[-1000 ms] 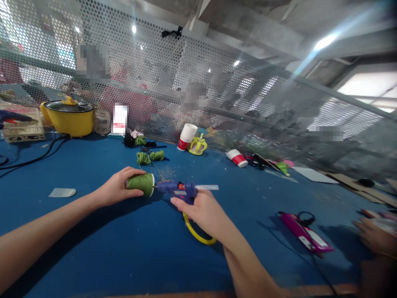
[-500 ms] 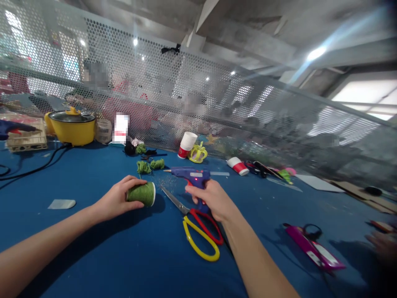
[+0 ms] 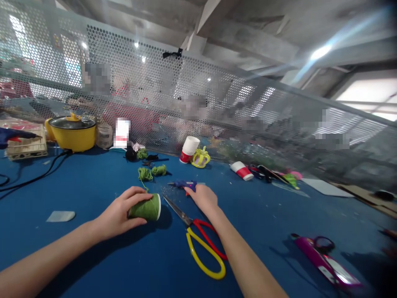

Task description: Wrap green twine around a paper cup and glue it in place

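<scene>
My left hand [image 3: 116, 213] is wrapped around a paper cup wound with green yarn [image 3: 149, 208], which lies on its side with its white rim facing right. A strand of yarn runs from it toward small green yarn bundles [image 3: 145, 174] behind. My right hand [image 3: 203, 199] is closed on a blue hot glue gun [image 3: 183, 184], held low at the tabletop with its nozzle pointing left. The hand covers most of the handle. Between my arms lie scissors [image 3: 187, 220] with one red and one yellow handle loop; my right forearm partly overlaps the red one.
At the far left stands a yellow electric pot [image 3: 76, 136], with a black cord [image 3: 46, 171] nearby. Paper cups [image 3: 190, 149] and a yellow crown-like piece [image 3: 201, 158] are near the mesh screen [image 3: 155, 95]. A purple power strip [image 3: 322, 260] lies at the right.
My right hand has lowered the glue gun to the tabletop, tipping it flatter. My left hand still holds the yarn-wound cup. The whole view has shifted slightly.
</scene>
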`<control>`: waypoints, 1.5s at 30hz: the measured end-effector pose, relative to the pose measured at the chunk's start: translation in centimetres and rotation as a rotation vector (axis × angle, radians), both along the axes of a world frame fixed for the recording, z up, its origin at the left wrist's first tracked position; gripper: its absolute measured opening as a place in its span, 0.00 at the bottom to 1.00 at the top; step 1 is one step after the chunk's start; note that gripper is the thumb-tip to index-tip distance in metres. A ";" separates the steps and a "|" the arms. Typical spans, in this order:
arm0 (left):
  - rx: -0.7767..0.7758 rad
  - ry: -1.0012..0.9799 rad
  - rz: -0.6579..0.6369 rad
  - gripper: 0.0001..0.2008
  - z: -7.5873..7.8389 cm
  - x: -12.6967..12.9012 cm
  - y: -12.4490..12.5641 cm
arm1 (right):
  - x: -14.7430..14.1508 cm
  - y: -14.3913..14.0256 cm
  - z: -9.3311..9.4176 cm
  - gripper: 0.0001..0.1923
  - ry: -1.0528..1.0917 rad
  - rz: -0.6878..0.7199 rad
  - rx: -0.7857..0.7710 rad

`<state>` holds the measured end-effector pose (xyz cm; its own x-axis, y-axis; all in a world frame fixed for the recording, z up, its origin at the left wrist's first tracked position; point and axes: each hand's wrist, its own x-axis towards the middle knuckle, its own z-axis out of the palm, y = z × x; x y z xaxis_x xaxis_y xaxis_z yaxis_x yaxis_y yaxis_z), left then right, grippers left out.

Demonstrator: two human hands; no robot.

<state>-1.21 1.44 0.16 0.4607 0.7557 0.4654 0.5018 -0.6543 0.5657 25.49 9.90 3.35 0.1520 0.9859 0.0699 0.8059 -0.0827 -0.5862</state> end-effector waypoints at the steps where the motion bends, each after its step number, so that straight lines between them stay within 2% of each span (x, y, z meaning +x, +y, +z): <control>1: 0.012 0.010 -0.014 0.23 0.0 0.0 -0.1 | -0.4 -0.3 0.5 0.11 -0.023 0.019 0.038; 2: 0.023 0.022 -0.030 0.24 0.0 0.1 -0.2 | -1.0 -0.7 1.1 0.10 -0.028 0.058 0.058; 4: 0.038 0.047 -0.065 0.24 0.1 0.3 -0.4 | -2.8 -1.5 1.9 0.14 0.008 0.195 0.022; 6: 0.051 0.070 -0.097 0.25 0.1 0.4 -0.6 | -5.0 -2.3 2.2 0.24 0.189 0.488 -0.182; 7: 0.060 0.081 -0.108 0.25 0.1 0.4 -0.7 | -6.1 -2.7 2.1 0.27 0.246 0.587 -0.279; 9: 0.083 0.092 -0.102 0.25 -0.1 0.4 -0.7 | -7.9 -3.3 1.9 0.27 0.374 0.686 -0.384; 10: 0.093 0.093 -0.089 0.25 -0.2 0.3 -0.7 | -8.5 -3.5 1.7 0.24 0.411 0.704 -0.400; 13: 0.103 0.092 -0.050 0.26 -0.6 0.2 -0.5 | -9.5 -3.8 1.2 0.12 0.502 0.621 -0.329; 16: 0.077 0.099 -0.058 0.25 -0.6 0.0 -0.4 | -9.4 -4.0 1.0 0.07 0.558 0.525 -0.232; 22: -0.106 0.017 -0.013 0.33 0.4 0.0 -0.4 | -8.3 -4.4 1.5 0.09 0.770 0.474 -0.030; 25: -0.179 0.028 0.007 0.28 0.7 0.0 -0.4 | -7.8 -4.4 1.6 0.10 0.786 0.445 0.025; 30: -0.224 0.044 -0.014 0.27 0.7 0.0 -0.5 | -7.6 -4.3 1.0 0.11 0.765 0.432 0.051; 45: -0.034 0.028 -0.069 0.26 0.6 0.3 -1.1 | -7.6 -4.7 -0.3 0.11 0.663 0.427 -0.030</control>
<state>-0.94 0.33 0.73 0.5250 0.7368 0.4261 0.4716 -0.6686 0.5750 17.90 5.18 3.09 -0.2391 0.9685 0.0696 0.2550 0.1318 -0.9579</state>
